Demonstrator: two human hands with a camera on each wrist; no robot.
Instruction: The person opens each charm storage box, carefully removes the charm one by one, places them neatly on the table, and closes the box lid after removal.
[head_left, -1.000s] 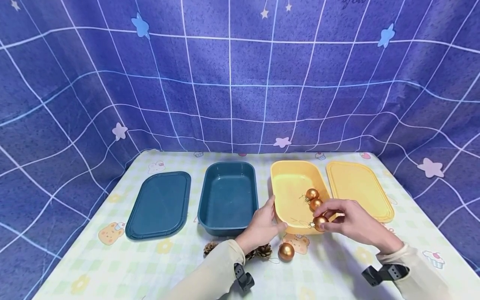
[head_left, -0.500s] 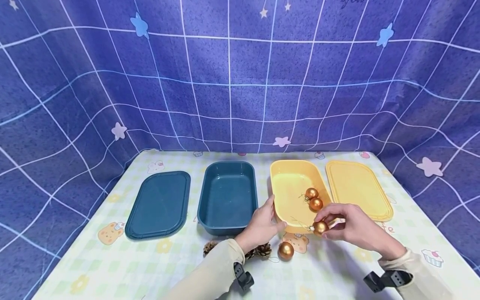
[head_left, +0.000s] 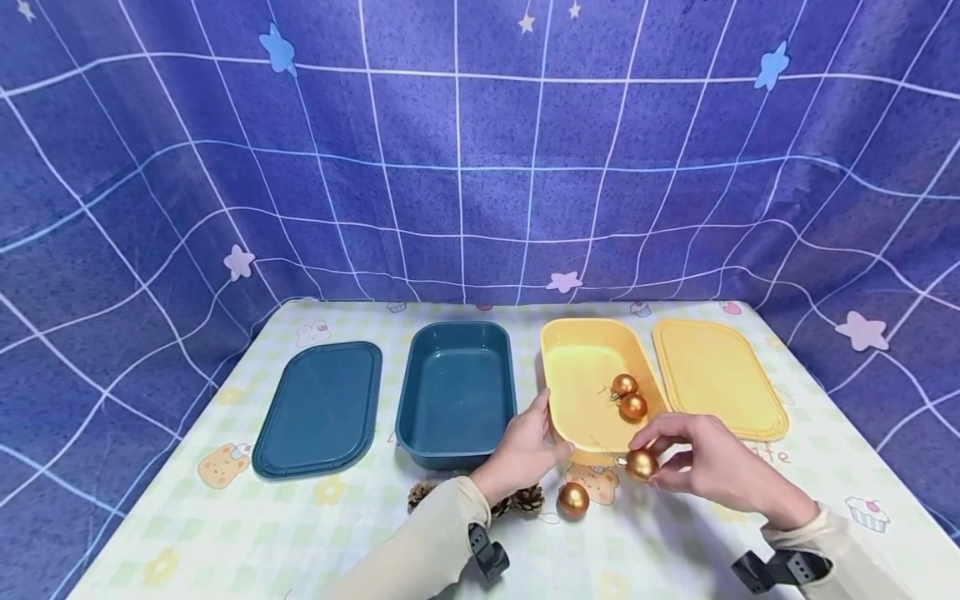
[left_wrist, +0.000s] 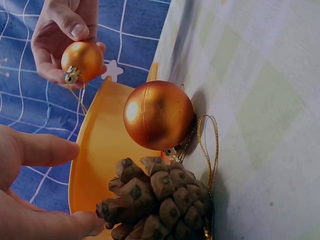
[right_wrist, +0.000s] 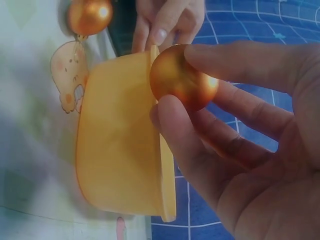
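Pinching one gold bauble (head_left: 642, 464): I am holding it clamped between thumb and fingertips of the right hand (head_left: 701, 462), its cap pointing left of the grip. Just past those tips: yellow container (head_left: 577, 392), near right corner; whether the bauble is touching the rim, I am not able to tell. Ahead of the tips, inside: two baubles (head_left: 633, 407), lying side by side. Across from them: left hand (head_left: 525, 446), thumb and forefinger standing apart, resting against the rim. Nearer than those fingers: loose bauble (head_left: 573, 500); pine cones (head_left: 528, 500), partly hidden. Left of them: blue container (head_left: 456, 392). Beyond the right fingers: yellow lid (head_left: 718, 379). Step, as I am judging it: handling a single bauble at the rim, inward or outward being unclear. Next move: probably calling for rim clearance, an unsnagged cord and steadying left fingers.
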